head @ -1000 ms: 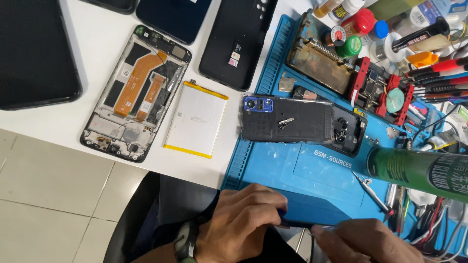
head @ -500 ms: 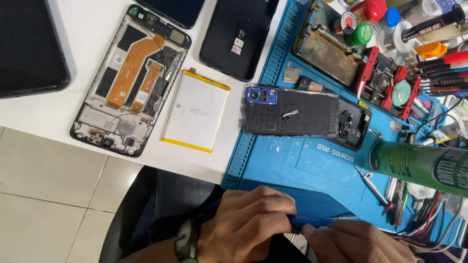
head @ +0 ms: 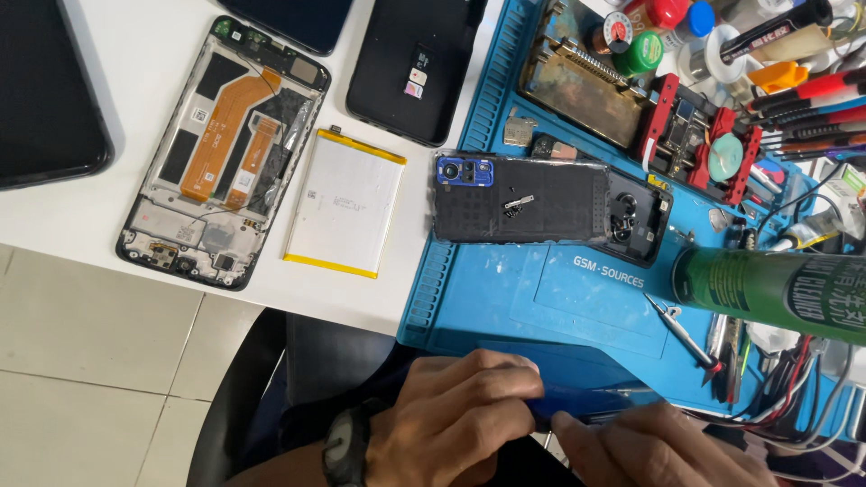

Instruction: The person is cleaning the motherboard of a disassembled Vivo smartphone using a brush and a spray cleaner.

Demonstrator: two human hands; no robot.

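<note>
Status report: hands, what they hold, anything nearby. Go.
Left hand and right hand together at the near edge of the blue mat, pinching a small dark blue piece. Opened phone lies beyond, untouched. Green can lies right.

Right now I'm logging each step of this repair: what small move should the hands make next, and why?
Probably lift the thin dark part onto the blue mat. The left hand and right hand pinch it below the mat's near edge, over the lap, where it lacks support.

head-worn view, steeply downward, near workbench
</note>
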